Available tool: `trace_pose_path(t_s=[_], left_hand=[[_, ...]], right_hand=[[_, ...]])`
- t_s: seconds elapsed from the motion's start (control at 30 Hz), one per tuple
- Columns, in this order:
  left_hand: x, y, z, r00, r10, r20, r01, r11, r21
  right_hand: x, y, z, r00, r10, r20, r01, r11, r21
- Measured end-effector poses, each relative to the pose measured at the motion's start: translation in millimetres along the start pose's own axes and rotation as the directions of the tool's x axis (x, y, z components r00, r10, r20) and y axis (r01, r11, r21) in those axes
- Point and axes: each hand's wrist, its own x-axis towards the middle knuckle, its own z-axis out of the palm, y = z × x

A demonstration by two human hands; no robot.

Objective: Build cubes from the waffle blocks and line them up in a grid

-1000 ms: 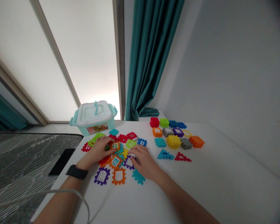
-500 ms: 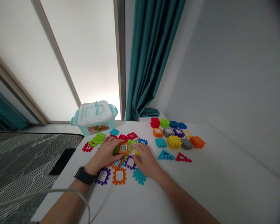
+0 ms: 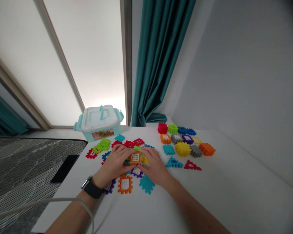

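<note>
An orange interlocking toy tile [image 3: 135,158] with a printed window is between my two hands over the pile. My left hand [image 3: 119,162], with a dark watch at its wrist, grips the tile from the left. From the right, my right hand [image 3: 154,165] has its fingers curved round the other side. Beneath and around them lie a purple window tile [image 3: 136,172], another orange window tile [image 3: 125,184], a turquoise tile [image 3: 146,184] and a yellow piece [image 3: 144,160] partly hidden by my right hand. My fingers cover part of the pile.
Sorted stacks, among them yellow tiles [image 3: 183,149] and orange tiles [image 3: 207,149], stand at the right. Blue triangles [image 3: 174,162] and a red triangle [image 3: 192,165] lie before them. A lidded box [image 3: 100,122] is at the back left; a pale cable [image 3: 51,199] crosses the lower left.
My left hand has moved right with the orange tile. My right hand has come round its other side, so both hands are closer together. A blue tile at the left is uncovered.
</note>
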Motion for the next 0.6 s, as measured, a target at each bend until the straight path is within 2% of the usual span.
trace_pose_path(t_s=[0.33, 0.6], left_hand=[[-5, -8, 1, 0.993, -0.101, -0.060, 0.097, 0.993, -0.068], [-6, -12, 4, 0.992, -0.098, -0.074, 0.091, 0.992, -0.090]], right_hand=[[1, 5, -6, 0.997, -0.005, -0.073, 0.007, 0.999, 0.036], [1, 3, -6, 0.996, 0.025, -0.082, -0.018, 0.996, 0.083]])
